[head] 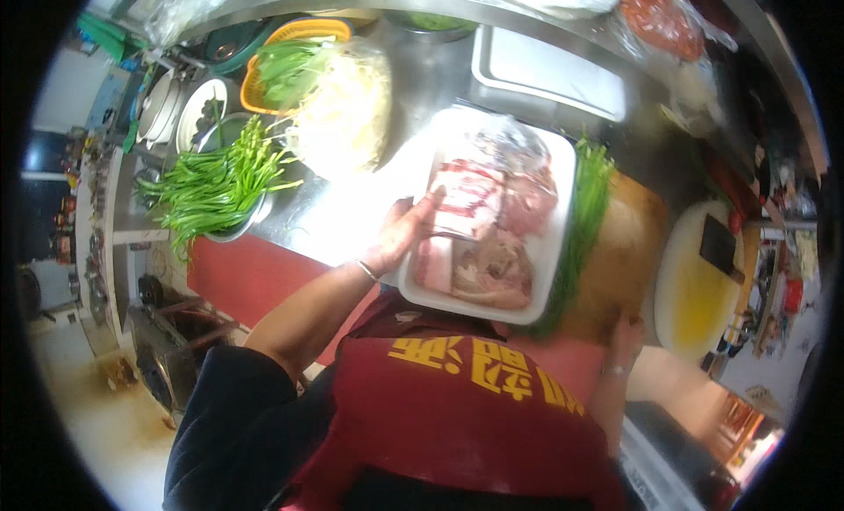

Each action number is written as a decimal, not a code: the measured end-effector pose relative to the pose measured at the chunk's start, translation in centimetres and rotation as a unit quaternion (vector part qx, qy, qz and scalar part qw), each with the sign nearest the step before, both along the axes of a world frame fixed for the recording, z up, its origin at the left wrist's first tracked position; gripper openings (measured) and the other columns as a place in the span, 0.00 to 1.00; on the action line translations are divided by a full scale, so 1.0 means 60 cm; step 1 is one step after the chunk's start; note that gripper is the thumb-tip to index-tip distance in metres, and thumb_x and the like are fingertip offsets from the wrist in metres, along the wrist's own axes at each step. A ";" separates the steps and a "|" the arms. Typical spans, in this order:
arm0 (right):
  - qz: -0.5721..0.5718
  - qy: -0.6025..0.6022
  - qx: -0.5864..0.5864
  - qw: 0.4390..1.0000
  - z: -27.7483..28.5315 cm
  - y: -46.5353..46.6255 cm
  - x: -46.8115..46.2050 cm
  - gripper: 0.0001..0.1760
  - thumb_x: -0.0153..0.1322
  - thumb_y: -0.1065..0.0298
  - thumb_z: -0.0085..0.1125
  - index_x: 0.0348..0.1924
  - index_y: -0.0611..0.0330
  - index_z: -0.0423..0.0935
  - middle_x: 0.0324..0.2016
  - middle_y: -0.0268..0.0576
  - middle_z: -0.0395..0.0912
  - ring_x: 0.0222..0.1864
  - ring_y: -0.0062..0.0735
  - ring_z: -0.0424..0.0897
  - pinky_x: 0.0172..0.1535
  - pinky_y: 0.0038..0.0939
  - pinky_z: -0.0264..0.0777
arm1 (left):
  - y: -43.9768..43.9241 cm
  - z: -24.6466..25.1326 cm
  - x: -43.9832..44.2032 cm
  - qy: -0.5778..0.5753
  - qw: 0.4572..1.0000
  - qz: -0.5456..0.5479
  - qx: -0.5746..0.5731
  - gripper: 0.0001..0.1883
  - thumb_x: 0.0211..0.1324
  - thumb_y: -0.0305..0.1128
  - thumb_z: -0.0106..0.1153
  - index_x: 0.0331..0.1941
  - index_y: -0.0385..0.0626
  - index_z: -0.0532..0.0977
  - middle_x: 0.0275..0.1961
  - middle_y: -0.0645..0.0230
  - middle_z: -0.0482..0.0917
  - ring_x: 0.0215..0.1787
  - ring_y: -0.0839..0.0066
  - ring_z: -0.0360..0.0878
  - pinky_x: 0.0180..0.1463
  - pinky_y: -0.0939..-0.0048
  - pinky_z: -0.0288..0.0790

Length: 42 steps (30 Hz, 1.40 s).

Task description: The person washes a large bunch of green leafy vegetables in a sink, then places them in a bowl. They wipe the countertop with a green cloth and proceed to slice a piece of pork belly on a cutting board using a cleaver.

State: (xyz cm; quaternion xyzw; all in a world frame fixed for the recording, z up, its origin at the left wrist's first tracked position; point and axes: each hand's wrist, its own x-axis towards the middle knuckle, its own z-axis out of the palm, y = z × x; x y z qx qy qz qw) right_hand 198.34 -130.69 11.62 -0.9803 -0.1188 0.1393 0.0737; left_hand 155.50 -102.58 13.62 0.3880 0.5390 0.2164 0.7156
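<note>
A white plastic tray [484, 314] of raw meat lies on the steel counter before me. My left hand [403, 233] reaches over its left side, the fingertips at a slab of raw ribs [467, 198]; whether they grip it is not clear. Beside the ribs are a piece of red meat [527, 201], a pale cut of meat [494, 270] and crumpled clear plastic film [511, 142]. My right hand [626, 336], blurred, is low at the right, by the near edge of a wooden cutting board [626, 247]. Long green stalks [587, 201] lie between tray and board.
At the left stand a metal bowl heaped with green stalks [224, 181], a bag of pale shreds [343, 115] and an orange basket [250, 92] of greens. An empty white tray [547, 69] sits behind. A cleaver [717, 244] rests on a round white board [686, 307] at the right.
</note>
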 end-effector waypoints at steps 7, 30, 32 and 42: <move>0.005 0.105 0.221 0.970 -0.009 -0.036 0.013 0.41 0.70 0.53 0.70 0.68 0.70 0.67 0.66 0.64 0.67 0.64 0.57 0.72 0.65 0.44 0.67 | 0.014 0.086 0.001 0.028 0.999 -0.035 0.010 0.31 0.69 0.52 0.56 0.63 0.36 0.75 0.57 0.54 0.82 0.56 0.68 0.80 0.61 0.68 0.72; -0.095 0.139 0.293 0.941 0.020 -0.010 -0.033 0.41 0.70 0.67 0.66 0.74 0.63 0.60 0.71 0.53 0.62 0.68 0.46 0.68 0.69 0.42 0.65 | 0.354 0.312 -0.129 0.431 0.580 -0.346 0.598 0.30 0.53 0.21 0.55 0.63 0.54 0.73 0.50 0.64 0.81 0.62 0.56 0.72 0.67 0.47 0.65; -0.113 0.136 0.297 0.938 0.017 -0.009 -0.033 0.42 0.70 0.67 0.66 0.74 0.63 0.59 0.70 0.52 0.63 0.67 0.47 0.69 0.69 0.43 0.65 | 0.364 0.333 -0.129 0.388 0.532 -0.315 0.684 0.27 0.54 0.22 0.57 0.59 0.55 0.75 0.46 0.66 0.80 0.57 0.59 0.72 0.61 0.50 0.67; -0.128 0.212 0.427 0.869 -0.023 -0.027 -0.007 0.39 0.72 0.70 0.64 0.73 0.64 0.60 0.68 0.49 0.67 0.66 0.44 0.69 0.66 0.42 0.67 | 0.463 0.376 -0.100 0.008 0.945 -0.158 0.285 0.09 0.66 0.33 0.60 0.45 0.42 0.78 0.39 0.67 0.81 0.40 0.70 0.79 0.42 0.69 0.74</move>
